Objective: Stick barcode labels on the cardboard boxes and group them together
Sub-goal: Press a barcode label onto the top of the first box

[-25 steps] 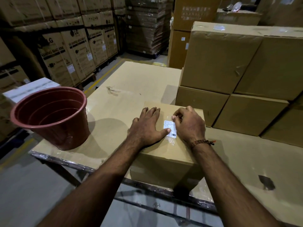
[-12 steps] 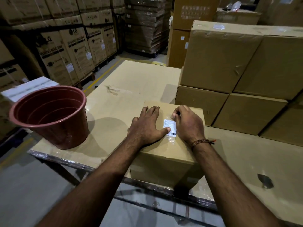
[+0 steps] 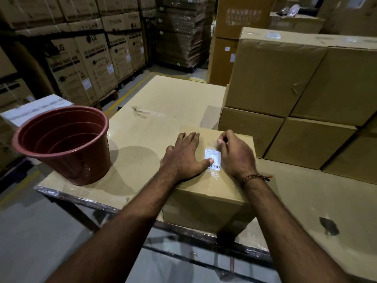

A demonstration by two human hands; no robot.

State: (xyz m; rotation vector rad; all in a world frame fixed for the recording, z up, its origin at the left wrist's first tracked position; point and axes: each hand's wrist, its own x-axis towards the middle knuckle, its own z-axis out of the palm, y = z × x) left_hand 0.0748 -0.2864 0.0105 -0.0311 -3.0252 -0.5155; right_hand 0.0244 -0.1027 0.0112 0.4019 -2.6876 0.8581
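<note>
Nearest the bench (image 3: 142,139) edge sat the small plain brown cardboard box (image 3: 206,193), and on its top lay the white rectangular barcode label (image 3: 213,159). The left hand (image 3: 183,158) was spread flat on the lid, its thumb pressing the label's lower corner. The right hand (image 3: 236,156) rested just beside the label's other edge with its fingers curled; a second earlier those fingers had lain lower against the lid, and now they had lifted a little, pinching nothing I could make out. The label had not shifted, so I judged it stuck down and the box ready to join the others. Off to the left stood the dark red plastic bucket (image 3: 65,144). Farther back on the right, the stack of larger brown cardboard boxes (image 3: 295,94) waited, well apart from the hands.
</note>
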